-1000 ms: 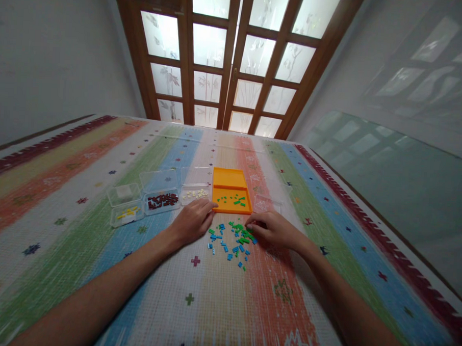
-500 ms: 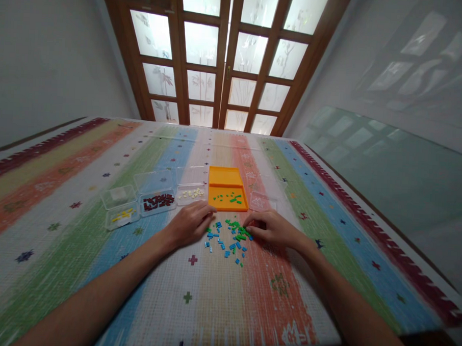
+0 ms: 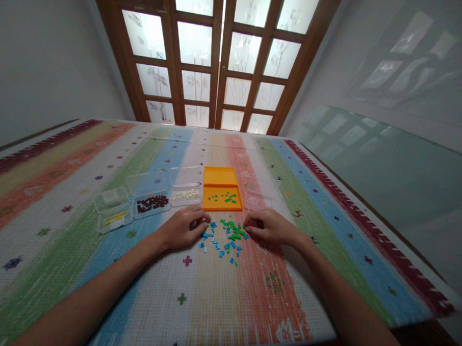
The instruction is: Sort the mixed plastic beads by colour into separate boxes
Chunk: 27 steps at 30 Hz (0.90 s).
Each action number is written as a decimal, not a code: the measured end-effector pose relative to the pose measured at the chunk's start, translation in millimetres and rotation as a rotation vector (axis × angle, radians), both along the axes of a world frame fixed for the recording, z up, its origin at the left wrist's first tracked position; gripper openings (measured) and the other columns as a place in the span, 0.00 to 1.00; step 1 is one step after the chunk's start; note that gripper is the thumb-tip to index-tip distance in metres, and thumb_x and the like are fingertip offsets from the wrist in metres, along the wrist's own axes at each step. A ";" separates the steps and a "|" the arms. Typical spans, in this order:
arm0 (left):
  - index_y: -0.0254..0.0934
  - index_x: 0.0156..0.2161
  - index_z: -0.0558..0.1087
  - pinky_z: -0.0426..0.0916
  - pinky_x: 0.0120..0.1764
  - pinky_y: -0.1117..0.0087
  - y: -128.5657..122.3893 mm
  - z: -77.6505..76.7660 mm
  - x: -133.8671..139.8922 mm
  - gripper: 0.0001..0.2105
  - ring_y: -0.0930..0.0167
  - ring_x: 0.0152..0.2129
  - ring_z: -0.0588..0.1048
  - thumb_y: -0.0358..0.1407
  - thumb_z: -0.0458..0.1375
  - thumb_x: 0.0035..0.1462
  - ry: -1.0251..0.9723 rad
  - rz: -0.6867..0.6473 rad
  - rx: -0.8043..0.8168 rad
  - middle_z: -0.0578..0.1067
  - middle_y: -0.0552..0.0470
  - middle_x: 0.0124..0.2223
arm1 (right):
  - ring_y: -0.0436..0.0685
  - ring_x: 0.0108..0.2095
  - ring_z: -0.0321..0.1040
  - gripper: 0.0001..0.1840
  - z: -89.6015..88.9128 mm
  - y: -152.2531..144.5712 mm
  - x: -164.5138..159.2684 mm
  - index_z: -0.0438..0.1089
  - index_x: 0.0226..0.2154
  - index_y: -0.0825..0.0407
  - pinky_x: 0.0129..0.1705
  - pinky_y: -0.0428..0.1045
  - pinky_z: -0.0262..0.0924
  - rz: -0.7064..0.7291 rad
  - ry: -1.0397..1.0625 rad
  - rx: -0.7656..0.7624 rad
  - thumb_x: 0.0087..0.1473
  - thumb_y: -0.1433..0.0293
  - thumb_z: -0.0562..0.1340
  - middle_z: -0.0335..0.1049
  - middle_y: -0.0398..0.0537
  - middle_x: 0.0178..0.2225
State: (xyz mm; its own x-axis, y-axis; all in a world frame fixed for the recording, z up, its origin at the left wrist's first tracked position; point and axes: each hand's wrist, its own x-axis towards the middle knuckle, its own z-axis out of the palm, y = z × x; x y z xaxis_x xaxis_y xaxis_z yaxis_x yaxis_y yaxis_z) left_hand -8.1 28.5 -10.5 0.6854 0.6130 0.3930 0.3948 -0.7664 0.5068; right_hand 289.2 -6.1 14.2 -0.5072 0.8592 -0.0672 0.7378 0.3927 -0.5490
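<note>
Small blue bricks (image 3: 228,247) and green bricks (image 3: 234,229) lie mixed in a loose pile on the tablecloth. At the pile's left edge rests my left hand (image 3: 184,227), thumb and forefinger drawn together; whatever is between the tips is too small to make out. My right hand (image 3: 270,227) is on the opposite side, its curled fingertips against the green bricks, and what they pinch is hidden. Just beyond both hands stands an open orange box (image 3: 222,208) with several green bricks scattered in its near half.
Left of the orange box are open clear boxes: one with off-white pieces (image 3: 186,194), one with dark red pieces (image 3: 152,204), one with yellow pieces (image 3: 115,218). Another clear box (image 3: 258,200) stands behind my right hand. A striped tablecloth (image 3: 210,304) covers the table.
My left hand has drawn back slightly from the orange box's front edge, its fingers now more curled beside the pile. The right hand stays at the green bricks. The view has shifted slightly.
</note>
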 end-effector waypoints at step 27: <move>0.35 0.33 0.75 0.63 0.33 0.70 2.5 0.5 1.5 0.08 0.72 0.26 0.69 0.34 0.55 0.63 0.004 0.072 -0.161 0.74 0.52 0.30 | 0.49 0.23 0.63 0.08 -3.1 -2.8 -4.6 0.74 0.35 0.52 0.29 0.45 0.51 -0.067 -0.060 0.123 0.58 0.72 0.59 0.72 0.42 0.24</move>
State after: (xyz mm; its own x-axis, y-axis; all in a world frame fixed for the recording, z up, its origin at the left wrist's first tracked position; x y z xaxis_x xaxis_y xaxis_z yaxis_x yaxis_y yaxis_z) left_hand -6.5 31.0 -10.1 0.6389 0.7155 0.2828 0.4483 -0.6449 0.6190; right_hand 284.6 -9.0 11.1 -0.4466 0.8946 0.0121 0.7949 0.4030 -0.4536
